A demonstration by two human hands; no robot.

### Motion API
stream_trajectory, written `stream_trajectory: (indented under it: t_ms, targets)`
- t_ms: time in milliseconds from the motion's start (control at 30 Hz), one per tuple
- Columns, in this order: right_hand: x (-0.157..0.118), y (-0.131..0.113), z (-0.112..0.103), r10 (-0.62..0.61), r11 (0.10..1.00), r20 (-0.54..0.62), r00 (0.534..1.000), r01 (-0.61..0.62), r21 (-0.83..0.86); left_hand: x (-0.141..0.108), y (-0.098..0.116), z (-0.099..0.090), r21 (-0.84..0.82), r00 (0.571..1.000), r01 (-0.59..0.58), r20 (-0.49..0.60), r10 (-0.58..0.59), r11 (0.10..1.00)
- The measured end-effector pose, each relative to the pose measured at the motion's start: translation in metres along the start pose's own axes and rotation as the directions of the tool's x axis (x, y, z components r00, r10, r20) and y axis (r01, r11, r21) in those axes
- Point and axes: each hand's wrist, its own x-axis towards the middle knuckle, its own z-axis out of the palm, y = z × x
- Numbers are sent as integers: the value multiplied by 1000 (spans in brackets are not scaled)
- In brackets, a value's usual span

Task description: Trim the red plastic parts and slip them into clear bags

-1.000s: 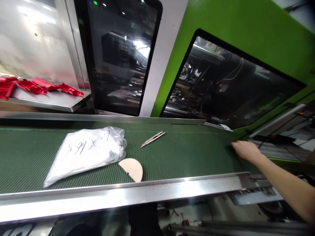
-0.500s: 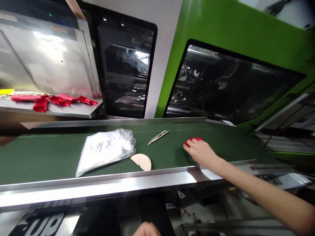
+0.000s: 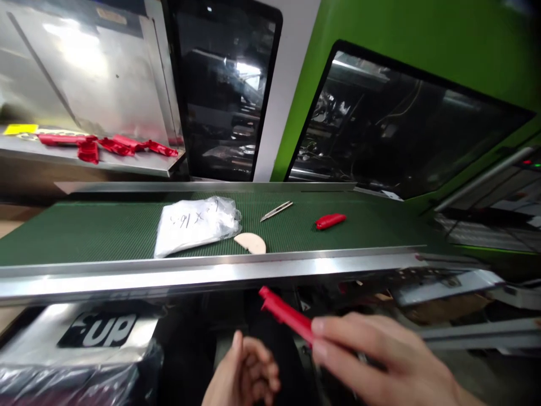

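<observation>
The right hand (image 3: pixel 380 358) pinches one red piece (image 3: pixel 287 313) near its end between thumb and fingers, probably to leave most of its length uncovered. The left hand (image 3: pixel 243 369) is loosely open with curled fingers beside that piece's free end, seemingly empty. Beyond the hands, the green belt (image 3: pixel 296 237) has a raised metal edge (image 3: pixel 321 265), which likely stops things sliding off. A second red piece (image 3: pixel 330 220) lies apart from the cutter (image 3: pixel 276 210), perhaps leaving both easy to grasp. The pale half-disc (image 3: pixel 250 242) sits beside the plastic bag (image 3: pixel 196 223).

Counted: one red piece held, one on the belt, one cutter, one half-disc, one bag; about five red parts (image 3: pixel 116 146) on the metal shelf (image 3: pixel 139 163), though overlap makes that uncertain.
</observation>
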Motion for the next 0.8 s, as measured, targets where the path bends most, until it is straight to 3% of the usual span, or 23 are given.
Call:
stream_trajectory:
  t_ms: [100, 200, 367, 433, 500, 600, 700, 800]
  targets:
    - [-6, -30, 12, 110, 945, -11, 994, -101, 310, -11, 6, 8, -160, 978, 130, 183, -100, 979]
    - [-25, -36, 24, 145, 894, 69, 987, -161, 418, -28, 13, 5, -238, 956, 147, 282, -76, 960]
    - [-56, -37, 52, 265, 779, 58, 962, -249, 575, -51, 19, 1, -193, 980, 59, 199, -20, 979]
    - [-61, -41, 64, 392, 714, 61, 918, -346, 609, -55, 18, 3, -123, 991, 25, 131, -9, 992]
    - [-62, -47, 75, 561, 567, 92, 823, -463, 681, -56, 14, 6, -39, 998, -10, 69, 12, 999]
    - [-60, -53, 86, 730, 232, 192, 655, -503, 833, -58, 7, 15, 103, 999, -45, 19, 43, 994]
    - [-60, -50, 90, 754, -31, 315, 577, -448, 894, -61, 1, 28, 233, 994, -63, -75, 82, 970]
    - [-62, -44, 91, 744, -170, 397, 537, -423, 890, -65, -6, 41, 388, 966, -65, -205, 155, 920]
